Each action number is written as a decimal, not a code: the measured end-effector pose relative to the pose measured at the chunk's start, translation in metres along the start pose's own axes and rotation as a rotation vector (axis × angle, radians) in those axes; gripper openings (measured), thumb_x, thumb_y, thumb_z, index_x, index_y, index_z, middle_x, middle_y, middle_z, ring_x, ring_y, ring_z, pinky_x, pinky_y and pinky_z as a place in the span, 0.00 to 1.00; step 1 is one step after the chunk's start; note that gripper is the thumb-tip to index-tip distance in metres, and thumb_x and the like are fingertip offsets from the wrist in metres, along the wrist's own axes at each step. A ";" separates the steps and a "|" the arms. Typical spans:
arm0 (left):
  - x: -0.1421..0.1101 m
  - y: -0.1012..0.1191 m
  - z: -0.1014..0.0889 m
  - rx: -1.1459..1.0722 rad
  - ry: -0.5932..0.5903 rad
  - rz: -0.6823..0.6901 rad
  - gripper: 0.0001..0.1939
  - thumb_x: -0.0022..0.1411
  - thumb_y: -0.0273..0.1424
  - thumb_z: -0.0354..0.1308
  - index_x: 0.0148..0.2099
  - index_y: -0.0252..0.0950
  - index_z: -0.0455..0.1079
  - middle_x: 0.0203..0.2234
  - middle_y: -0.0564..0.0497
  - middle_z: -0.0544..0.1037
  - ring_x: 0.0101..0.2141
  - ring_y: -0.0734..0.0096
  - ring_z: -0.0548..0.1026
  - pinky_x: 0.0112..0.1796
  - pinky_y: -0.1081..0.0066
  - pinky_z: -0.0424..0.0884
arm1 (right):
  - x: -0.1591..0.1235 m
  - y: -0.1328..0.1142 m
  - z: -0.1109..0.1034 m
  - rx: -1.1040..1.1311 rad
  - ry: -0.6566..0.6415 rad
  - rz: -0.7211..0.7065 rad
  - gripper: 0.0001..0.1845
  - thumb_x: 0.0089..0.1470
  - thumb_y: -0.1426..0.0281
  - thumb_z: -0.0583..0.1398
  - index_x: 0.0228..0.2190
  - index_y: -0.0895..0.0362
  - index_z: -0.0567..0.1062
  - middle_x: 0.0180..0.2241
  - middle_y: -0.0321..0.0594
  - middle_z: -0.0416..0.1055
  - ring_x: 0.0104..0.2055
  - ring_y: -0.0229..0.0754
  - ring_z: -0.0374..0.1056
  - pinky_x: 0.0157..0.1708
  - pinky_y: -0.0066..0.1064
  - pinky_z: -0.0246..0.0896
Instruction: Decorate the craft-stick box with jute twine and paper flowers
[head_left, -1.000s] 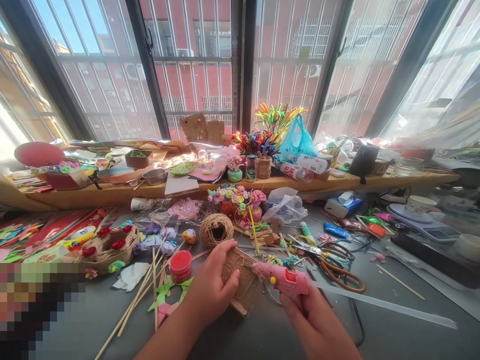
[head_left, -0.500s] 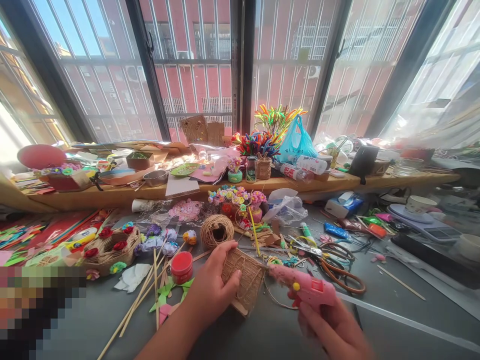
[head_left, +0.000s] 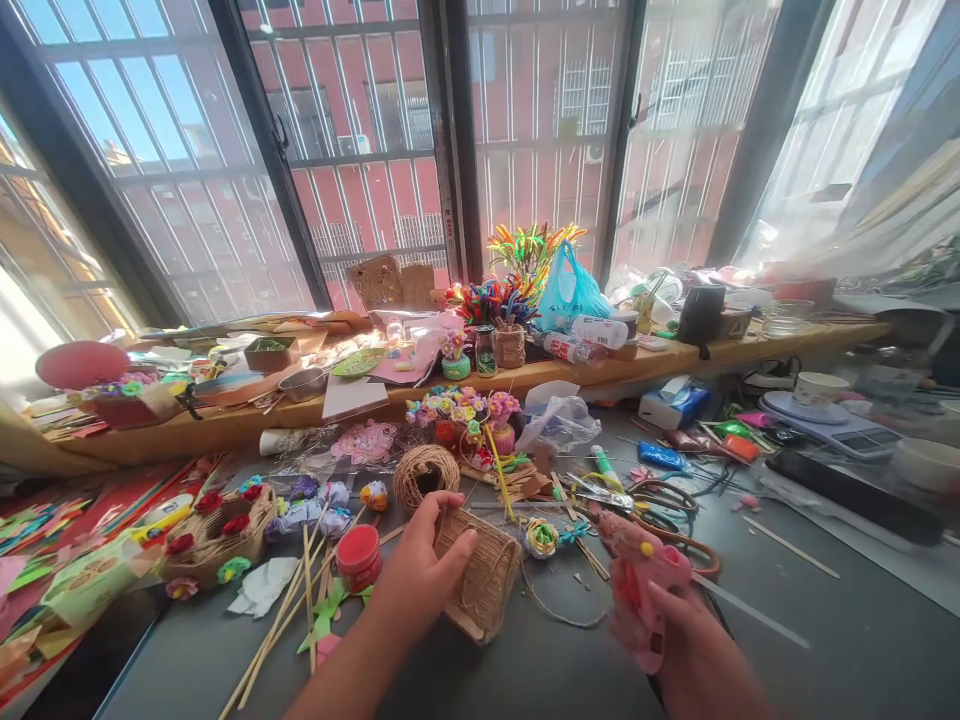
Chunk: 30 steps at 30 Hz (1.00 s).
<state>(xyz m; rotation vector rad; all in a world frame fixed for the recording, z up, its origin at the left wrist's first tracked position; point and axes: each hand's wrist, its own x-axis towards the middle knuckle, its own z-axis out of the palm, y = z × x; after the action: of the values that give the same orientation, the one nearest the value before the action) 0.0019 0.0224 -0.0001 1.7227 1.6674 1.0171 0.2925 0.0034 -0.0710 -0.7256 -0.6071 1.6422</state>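
Note:
My left hand (head_left: 431,560) grips a twine-wrapped box (head_left: 487,580) by its left side, thumb across the face. A strand of twine (head_left: 562,612) trails from the box onto the table. In my right hand (head_left: 682,620) is a pink hot glue gun (head_left: 637,570), nozzle pointing up and left, apart from the box. A clear glue stick (head_left: 750,608) sticks out of its back. Behind the box stands a roll of twine (head_left: 409,478). Just right of the box lies a yellow-green paper flower (head_left: 541,538).
Scissors (head_left: 664,500) lie beyond the glue gun. A red-lidded jar (head_left: 358,556) and wooden sticks (head_left: 281,615) are left of my left arm. A twine basket with red roses (head_left: 225,530) sits further left. A kitchen scale (head_left: 862,437) stands at the right.
The glue gun has moved away from the box and turned its nozzle more upward. The box has tipped slightly in my left hand. The view has shifted a little to the right.

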 end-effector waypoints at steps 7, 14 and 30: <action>0.005 -0.005 0.002 -0.130 0.040 -0.047 0.23 0.70 0.51 0.51 0.54 0.41 0.73 0.51 0.45 0.82 0.50 0.51 0.80 0.52 0.53 0.76 | 0.002 0.005 0.000 -0.013 -0.011 -0.014 0.18 0.52 0.52 0.71 0.37 0.53 0.81 0.25 0.35 0.66 0.24 0.40 0.59 0.25 0.34 0.59; 0.010 -0.019 0.001 -0.383 0.147 -0.054 0.30 0.71 0.57 0.49 0.51 0.39 0.80 0.56 0.43 0.83 0.59 0.50 0.77 0.62 0.51 0.72 | 0.002 0.006 -0.002 0.062 -0.010 -0.013 0.20 0.52 0.54 0.71 0.43 0.52 0.82 0.28 0.38 0.70 0.24 0.39 0.59 0.22 0.32 0.57; 0.030 0.024 -0.009 0.278 -0.052 0.251 0.14 0.66 0.40 0.60 0.50 0.40 0.77 0.59 0.41 0.80 0.59 0.46 0.76 0.60 0.48 0.72 | -0.003 0.032 0.011 -0.122 0.120 -0.050 0.26 0.46 0.50 0.77 0.35 0.59 0.84 0.26 0.43 0.79 0.22 0.36 0.64 0.22 0.28 0.54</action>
<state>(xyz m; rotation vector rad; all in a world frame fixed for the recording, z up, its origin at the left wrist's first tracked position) 0.0073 0.0487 0.0292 2.1645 1.6510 0.8698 0.2636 -0.0051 -0.0859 -0.8846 -0.6381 1.5137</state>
